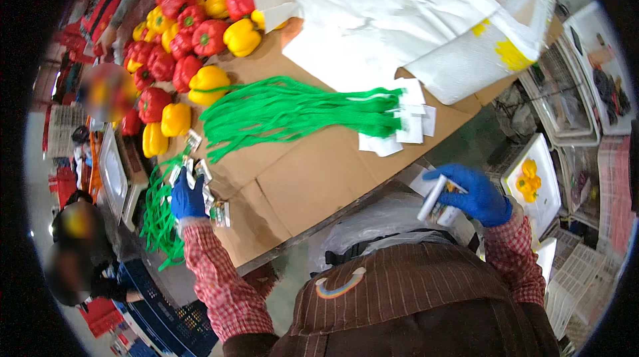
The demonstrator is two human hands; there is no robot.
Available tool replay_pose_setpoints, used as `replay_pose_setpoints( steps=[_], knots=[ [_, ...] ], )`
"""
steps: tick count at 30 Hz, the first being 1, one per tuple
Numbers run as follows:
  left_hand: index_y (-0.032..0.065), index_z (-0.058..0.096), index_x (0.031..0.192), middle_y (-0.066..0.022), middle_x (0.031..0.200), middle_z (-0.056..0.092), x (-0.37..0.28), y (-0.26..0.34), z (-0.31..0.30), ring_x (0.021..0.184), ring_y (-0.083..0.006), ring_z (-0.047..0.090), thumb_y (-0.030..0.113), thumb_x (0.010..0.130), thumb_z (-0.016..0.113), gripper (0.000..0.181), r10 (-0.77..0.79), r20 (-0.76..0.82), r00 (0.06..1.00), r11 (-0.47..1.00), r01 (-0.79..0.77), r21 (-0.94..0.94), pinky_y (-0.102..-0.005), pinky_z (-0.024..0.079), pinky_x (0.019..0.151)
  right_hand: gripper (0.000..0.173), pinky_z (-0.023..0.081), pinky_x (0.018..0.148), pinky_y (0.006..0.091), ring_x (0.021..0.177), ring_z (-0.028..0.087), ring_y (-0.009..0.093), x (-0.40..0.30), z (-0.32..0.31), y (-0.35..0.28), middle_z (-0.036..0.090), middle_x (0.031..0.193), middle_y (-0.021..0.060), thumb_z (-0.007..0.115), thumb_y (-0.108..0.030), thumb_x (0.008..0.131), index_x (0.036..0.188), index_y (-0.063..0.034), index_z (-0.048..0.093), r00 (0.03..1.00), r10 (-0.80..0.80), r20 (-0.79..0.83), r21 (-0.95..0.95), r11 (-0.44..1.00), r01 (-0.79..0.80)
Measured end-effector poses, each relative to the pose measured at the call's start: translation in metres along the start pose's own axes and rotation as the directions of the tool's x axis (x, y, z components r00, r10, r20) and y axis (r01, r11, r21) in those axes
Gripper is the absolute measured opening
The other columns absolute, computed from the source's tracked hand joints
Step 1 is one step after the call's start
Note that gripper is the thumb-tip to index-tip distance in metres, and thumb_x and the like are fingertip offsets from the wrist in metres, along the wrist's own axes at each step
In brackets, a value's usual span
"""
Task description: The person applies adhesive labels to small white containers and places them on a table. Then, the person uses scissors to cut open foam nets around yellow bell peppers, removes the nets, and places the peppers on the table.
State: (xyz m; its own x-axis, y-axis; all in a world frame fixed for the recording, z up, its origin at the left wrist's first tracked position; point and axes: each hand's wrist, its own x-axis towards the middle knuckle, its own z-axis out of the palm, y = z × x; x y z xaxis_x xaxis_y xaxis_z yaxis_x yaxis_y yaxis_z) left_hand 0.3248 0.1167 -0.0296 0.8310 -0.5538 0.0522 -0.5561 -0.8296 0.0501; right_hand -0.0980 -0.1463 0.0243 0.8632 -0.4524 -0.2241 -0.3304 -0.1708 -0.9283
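My left hand, in a blue glove, reaches over small printed cards attached to a heap of green mesh net sleeves at the cardboard's left edge; whether it pinches one is hidden. Off the near edge, right of the middle, my right hand, also blue-gloved, is closed around curled white-and-printed cards. Flat across the cardboard lies a bundle of green net sleeves with white tags at its right end. Red bell peppers and yellow bell peppers are piled beyond its left end.
A large white plastic sheet covers the far side. A white tray with several yellow peppers stands at right, near stacked plastic crates. A scale is beside the table at left. Other people are at the far left.
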Motion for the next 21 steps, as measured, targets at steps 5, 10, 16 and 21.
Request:
replay_pose_setpoints(
  steps=[5,10,16,21],
  knots=[
    [0.0053,0.055,0.093,-0.0139,0.090,0.054,-0.023,0.131,-0.012,0.083,-0.0271,0.051,0.006,0.068,0.057,0.026,0.320,-0.289,0.902,0.747,-0.428,-0.509,-0.0316,0.040,0.073,0.019,0.041,0.063,0.0245,0.071,0.051,0.011,-0.001,-0.007,0.020,0.055,0.078,0.0071,0.056,-0.008,0.071,0.089,-0.0029,0.052,0.976,0.051,-0.211,0.125,0.992,-0.025],
    [0.0077,0.056,0.088,-0.0108,0.085,0.054,-0.030,0.279,-0.004,0.076,-0.0257,0.051,0.012,0.067,0.055,0.022,0.671,-0.325,0.666,0.577,-0.745,-0.337,-0.0330,0.042,0.066,0.012,0.040,0.059,0.0239,0.068,0.051,0.011,0.000,0.002,0.041,0.055,0.074,0.0072,0.054,-0.004,0.071,0.082,-0.0023,0.054,0.942,-0.036,-0.334,0.210,0.971,0.111],
    [0.0086,0.057,0.083,-0.0099,0.080,0.055,-0.024,0.328,0.029,0.072,-0.0257,0.052,0.017,0.069,0.053,0.017,0.642,-0.040,0.766,0.747,-0.637,-0.192,-0.0337,0.042,0.062,0.017,0.041,0.063,0.0224,0.068,0.051,0.011,-0.010,-0.004,0.040,0.056,0.075,0.0060,0.052,-0.004,0.073,0.089,-0.0015,0.054,0.930,-0.045,-0.364,0.318,0.933,0.169],
    [0.0064,0.058,0.086,-0.0115,0.085,0.056,-0.033,0.314,0.020,0.075,-0.0203,0.056,0.005,0.071,0.051,0.016,0.553,-0.328,0.766,0.552,-0.632,-0.545,-0.0254,0.044,0.064,0.015,0.041,0.065,0.0219,0.070,0.051,0.009,-0.023,-0.017,0.061,0.056,0.078,0.0057,0.050,-0.007,0.075,0.089,-0.0005,0.054,0.954,0.123,-0.274,0.429,0.903,0.007]
  ],
)
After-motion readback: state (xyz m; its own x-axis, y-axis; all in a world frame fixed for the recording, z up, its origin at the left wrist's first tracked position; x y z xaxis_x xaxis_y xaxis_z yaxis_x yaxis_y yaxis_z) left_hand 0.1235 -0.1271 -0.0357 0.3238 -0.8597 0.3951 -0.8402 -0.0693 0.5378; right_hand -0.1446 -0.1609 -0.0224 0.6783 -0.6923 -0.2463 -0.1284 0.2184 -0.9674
